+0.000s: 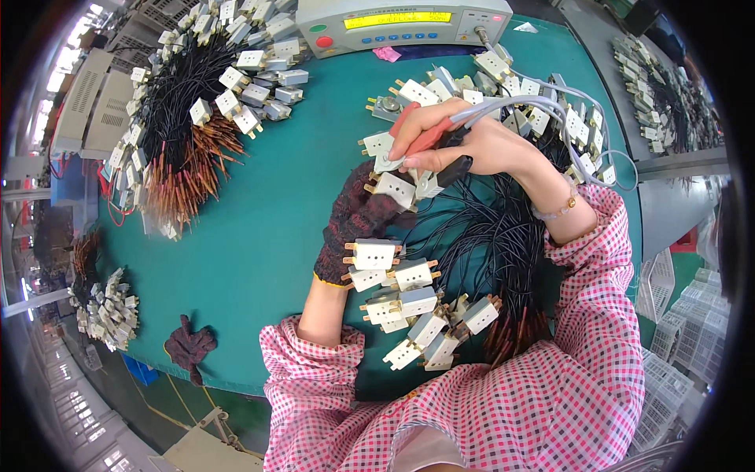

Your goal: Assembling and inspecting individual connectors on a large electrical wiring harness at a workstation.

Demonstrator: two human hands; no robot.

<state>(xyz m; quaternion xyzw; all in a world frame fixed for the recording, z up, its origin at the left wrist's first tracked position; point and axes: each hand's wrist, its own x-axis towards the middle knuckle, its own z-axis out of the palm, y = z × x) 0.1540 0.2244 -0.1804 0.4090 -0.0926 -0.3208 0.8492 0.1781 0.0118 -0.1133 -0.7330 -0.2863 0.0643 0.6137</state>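
Note:
My left hand (pixel 363 208) wears a dark knitted glove, its fingers closed around a small white connector block (pixel 395 189) with copper-coloured blade pins. My bare right hand (pixel 484 145) grips a red-handled test clip (pixel 425 138) on a grey cable. The clip's tip is at the block, just above the gloved fingers; whether it bites on a pin I cannot tell. A black handle (pixel 454 171) sticks out under my right palm. Below my left hand several more white and grey blocks (pixel 417 300) lie together, with black wires (pixel 503 244) running off to the right.
A grey test meter (pixel 405 27) with a lit yellow display stands at the back. Bundles of wired blocks (pixel 228 102) lie at the far left and others behind my right hand. A loose dark glove (pixel 189 349) rests near the front left edge of the green table (pixel 259 228).

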